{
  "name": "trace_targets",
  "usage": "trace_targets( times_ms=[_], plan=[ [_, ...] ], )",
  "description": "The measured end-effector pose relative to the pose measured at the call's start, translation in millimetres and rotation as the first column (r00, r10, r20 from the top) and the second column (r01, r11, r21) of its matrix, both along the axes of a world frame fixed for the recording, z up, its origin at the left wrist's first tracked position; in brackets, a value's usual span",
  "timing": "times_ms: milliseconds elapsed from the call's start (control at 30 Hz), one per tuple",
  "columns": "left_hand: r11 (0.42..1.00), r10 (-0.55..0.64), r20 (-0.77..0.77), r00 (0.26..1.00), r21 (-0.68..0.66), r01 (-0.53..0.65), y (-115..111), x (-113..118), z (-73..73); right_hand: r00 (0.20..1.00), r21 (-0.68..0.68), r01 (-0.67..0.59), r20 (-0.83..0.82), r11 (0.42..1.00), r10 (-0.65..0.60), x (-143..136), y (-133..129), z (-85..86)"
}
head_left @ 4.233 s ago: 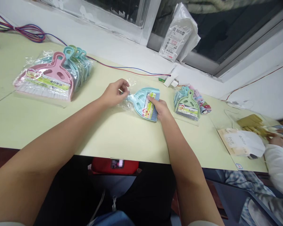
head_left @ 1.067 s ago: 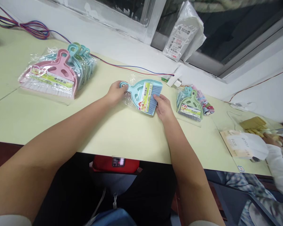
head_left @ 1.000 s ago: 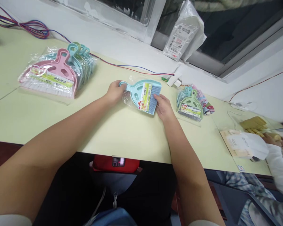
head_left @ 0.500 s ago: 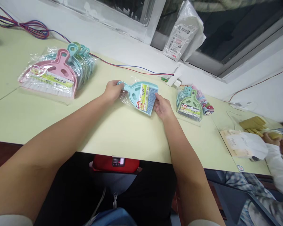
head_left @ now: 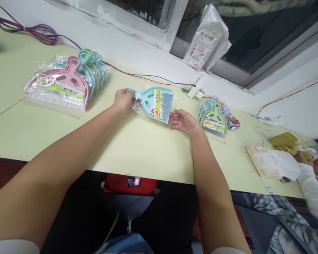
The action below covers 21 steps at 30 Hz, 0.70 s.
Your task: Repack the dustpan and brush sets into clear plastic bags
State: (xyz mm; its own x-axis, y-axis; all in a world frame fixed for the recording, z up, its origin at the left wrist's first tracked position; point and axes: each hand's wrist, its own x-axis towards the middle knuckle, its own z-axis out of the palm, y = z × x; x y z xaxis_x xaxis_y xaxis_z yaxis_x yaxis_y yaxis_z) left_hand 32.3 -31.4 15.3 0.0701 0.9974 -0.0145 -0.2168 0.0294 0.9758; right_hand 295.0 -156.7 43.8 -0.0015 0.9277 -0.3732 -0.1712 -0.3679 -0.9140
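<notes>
A blue dustpan and brush set [head_left: 149,100] in clear plastic, with a printed label, is held over the table. My left hand [head_left: 123,100] grips its handle end. Beside the bristle end is my right hand [head_left: 183,121], palm partly up and fingers apart, its fingertips close to the lower corner; whether they touch the wrap is unclear. To the left, a row of wrapped sets stands behind a pink set [head_left: 66,83]. A smaller group with a green set [head_left: 214,120] in front lies to the right.
Red and blue cables [head_left: 148,79] run along the wall to a white plug [head_left: 198,92]. A plastic-wrapped package [head_left: 201,46] leans on the window. At right, a person's hands are near yellow cloths [head_left: 283,140] and a Face packet [head_left: 265,162].
The blue set has shifted slightly left with my left hand. My right hand has come away from its bristle side, moved lower and opened.
</notes>
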Motion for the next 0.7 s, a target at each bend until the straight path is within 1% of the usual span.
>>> trace_targets(
  times_ms=[100,200,267,400,533,633,667,700],
  plan=[
    [0.999,-0.009,-0.010,1.000,-0.040,0.008,3,-3,1.3,0.998,0.020,-0.022,0.062,1.000,0.020,2,-2,-0.6],
    [0.998,-0.006,-0.046,0.999,-0.056,0.003,3,-5,4.2,0.992,0.068,0.013,0.122,0.998,-0.021,4,-2,-2.3],
    [0.999,0.018,-0.058,0.998,-0.043,-0.021,1,-6,6.7,0.986,0.071,0.025,0.164,0.997,-0.036,6,-2,-2.0],
    [0.998,0.036,-0.051,0.998,-0.052,-0.039,-2,-9,11.3,0.970,0.019,0.006,0.241,1.000,-0.010,12,-5,3.2],
    [0.997,-0.011,-0.096,0.995,-0.082,0.004,-3,-10,13.1,0.943,-0.042,-0.064,0.324,0.997,0.075,19,-11,12.1],
    [0.995,-0.054,-0.134,0.990,-0.094,0.042,-4,-10,12.7,0.908,-0.099,-0.104,0.396,0.990,0.135,23,-14,17.4],
    [0.994,-0.066,-0.148,0.987,-0.097,0.052,-3,-9,12.0,0.894,-0.106,-0.090,0.431,0.990,0.127,24,-14,18.2],
    [0.993,-0.078,-0.165,0.983,-0.101,0.062,-2,-9,11.0,0.875,-0.092,-0.054,0.475,0.994,0.092,24,-13,18.5]
  ],
)
